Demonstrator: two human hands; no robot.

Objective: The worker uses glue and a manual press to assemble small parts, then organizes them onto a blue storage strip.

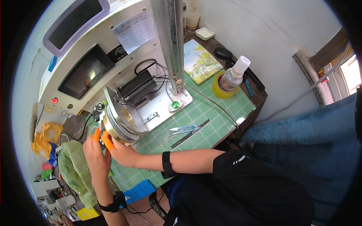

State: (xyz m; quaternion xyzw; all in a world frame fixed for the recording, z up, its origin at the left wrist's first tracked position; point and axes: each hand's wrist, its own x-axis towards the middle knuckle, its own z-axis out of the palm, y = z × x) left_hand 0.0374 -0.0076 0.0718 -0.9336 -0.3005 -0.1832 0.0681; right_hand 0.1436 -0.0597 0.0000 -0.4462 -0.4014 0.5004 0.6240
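Observation:
My left hand [95, 156] and my right hand [121, 151] meet at the left side of a round, brass-coloured metal disc fixture [115, 126] on the white bench machine [90, 39]. Both wear orange finger cots, and their fingers are pinched close together. Whatever small thing sits between the fingertips is mostly hidden. Just above them, a small metal mechanism [99, 107] with round knobs juts out by the disc. The right forearm reaches across the front of the machine, over a green checked mat [147, 154].
Blue-handled thread snips [184, 129] and a dark ruler [190, 133] lie on the mat. A green button [175, 105] sits on the machine base. To the right stands a clear bottle [232, 77] in a yellow holder. A green plastic bag [73, 162] hangs at left.

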